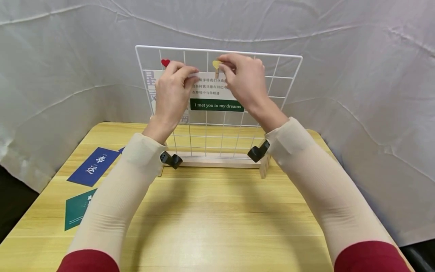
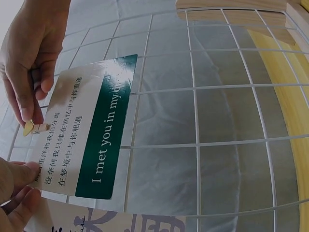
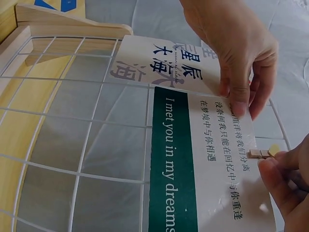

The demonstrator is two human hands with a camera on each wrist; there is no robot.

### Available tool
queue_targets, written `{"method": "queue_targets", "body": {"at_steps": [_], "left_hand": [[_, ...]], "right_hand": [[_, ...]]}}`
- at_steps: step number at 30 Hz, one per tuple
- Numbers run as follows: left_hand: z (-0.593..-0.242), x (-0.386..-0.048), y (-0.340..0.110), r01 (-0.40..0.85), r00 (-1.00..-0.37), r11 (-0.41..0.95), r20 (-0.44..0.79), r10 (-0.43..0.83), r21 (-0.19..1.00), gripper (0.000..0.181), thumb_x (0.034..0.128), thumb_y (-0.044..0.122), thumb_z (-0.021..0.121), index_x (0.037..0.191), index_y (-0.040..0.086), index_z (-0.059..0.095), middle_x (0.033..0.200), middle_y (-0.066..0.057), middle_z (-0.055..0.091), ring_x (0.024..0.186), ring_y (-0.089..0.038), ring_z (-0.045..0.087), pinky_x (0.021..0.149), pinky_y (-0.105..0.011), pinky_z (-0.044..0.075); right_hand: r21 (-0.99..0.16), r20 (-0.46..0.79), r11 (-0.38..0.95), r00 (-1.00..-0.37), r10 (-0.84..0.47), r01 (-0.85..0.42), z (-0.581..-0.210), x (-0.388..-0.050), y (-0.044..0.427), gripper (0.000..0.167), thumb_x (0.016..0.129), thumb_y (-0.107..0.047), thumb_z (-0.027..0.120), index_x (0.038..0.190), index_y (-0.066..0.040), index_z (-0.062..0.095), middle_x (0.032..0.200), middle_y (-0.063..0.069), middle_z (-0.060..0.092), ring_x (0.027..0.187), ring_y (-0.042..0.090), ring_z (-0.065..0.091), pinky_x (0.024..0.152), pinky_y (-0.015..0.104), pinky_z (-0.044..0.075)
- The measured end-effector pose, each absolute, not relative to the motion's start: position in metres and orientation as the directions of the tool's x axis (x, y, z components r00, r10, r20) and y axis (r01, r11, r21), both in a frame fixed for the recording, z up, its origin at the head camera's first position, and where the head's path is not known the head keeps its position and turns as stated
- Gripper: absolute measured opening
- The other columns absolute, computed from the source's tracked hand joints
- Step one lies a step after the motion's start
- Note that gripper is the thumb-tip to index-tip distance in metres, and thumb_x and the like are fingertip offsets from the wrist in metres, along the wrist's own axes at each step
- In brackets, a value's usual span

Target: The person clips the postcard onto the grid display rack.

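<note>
Head view: A person's two hands work at the upper part of a white wire grid (image 1: pixel 217 51) held upright in a wooden base (image 1: pixel 217 162) on a wood-grain surface (image 1: pixel 217 230). The left hand (image 1: pixel 174 87), its grip pinching the upper left corner of a white-and-green card (image 1: pixel 217 105) reading "I met you in my dreams," is beside the right hand (image 1: pixel 246 77), its grip closed on a yellow heart clip (image 1: pixel 216 64) at the card's top edge. A red heart clip (image 1: pixel 165 62) sits above a purple-lettered card (image 1: pixel 149 79) on the grid, partly behind the left hand. A blue card (image 1: pixel 94 166) and a green card (image 1: pixel 77 210) lie at left, the green one partly hidden by a sleeve (image 1: pixel 112 200).

Left wrist view: The white-and-green card lies against the front of the grid, left thumb on its corner; the clip's wooden end overlaps the card's edge.

Right wrist view: Right thumb and fingers pinch the clip at its yellow heart. The purple-lettered card is just beside the white-and-green one. Whether the clip also bites a wire cannot be told.
</note>
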State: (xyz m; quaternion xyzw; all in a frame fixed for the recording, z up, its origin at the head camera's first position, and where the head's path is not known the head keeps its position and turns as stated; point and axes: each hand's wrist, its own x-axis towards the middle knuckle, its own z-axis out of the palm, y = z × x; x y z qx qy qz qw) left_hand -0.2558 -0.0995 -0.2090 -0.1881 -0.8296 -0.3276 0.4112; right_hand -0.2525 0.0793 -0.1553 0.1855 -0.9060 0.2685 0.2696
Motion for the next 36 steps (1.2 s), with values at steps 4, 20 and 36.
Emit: {"method": "queue_targets", "body": {"at_steps": [4, 20, 36], "left_hand": [[-0.208, -0.255, -0.101, 0.583, -0.591, 0.713, 0.805, 0.042, 0.390, 0.024, 0.0926, 0.020, 0.066, 0.108, 0.004, 0.073, 0.105, -0.010, 0.061, 0.096, -0.021, 0.061, 0.085, -0.025, 0.049], [-0.202, -0.254, -0.107, 0.535, -0.643, 0.727, 0.765, 0.020, 0.431, 0.021, 0.0927, 0.016, 0.067, 0.108, 0.003, 0.072, 0.106, -0.008, 0.062, 0.096, -0.019, 0.061, 0.085, -0.021, 0.048], [-0.208, -0.245, -0.117, 0.564, -0.583, 0.728, 0.813, 0.016, 0.390, 0.024, 0.0906, 0.018, 0.071, 0.110, 0.004, 0.072, 0.108, -0.010, 0.060, 0.089, -0.020, 0.061, 0.081, -0.026, 0.050]], "right_hand": [[-0.434, 0.618, 0.741, -0.768, -0.168, -0.512, -0.159, -0.249, 0.083, 0.022, 0.098, -0.023, 0.061, 0.117, -0.016, 0.071, 0.104, -0.004, 0.073, 0.068, 0.004, 0.062, 0.064, 0.018, 0.050], [-0.525, 0.689, 0.612, -0.718, -0.103, -0.592, -0.179, -0.240, 0.107, 0.017, 0.096, -0.014, 0.065, 0.105, -0.004, 0.074, 0.086, 0.007, 0.073, 0.061, 0.011, 0.062, 0.058, 0.018, 0.051], [-0.581, 0.707, 0.524, -0.705, -0.053, -0.623, -0.204, -0.240, 0.137, 0.018, 0.094, -0.014, 0.068, 0.105, -0.002, 0.074, 0.087, 0.012, 0.072, 0.062, 0.019, 0.063, 0.058, 0.021, 0.052]]}}
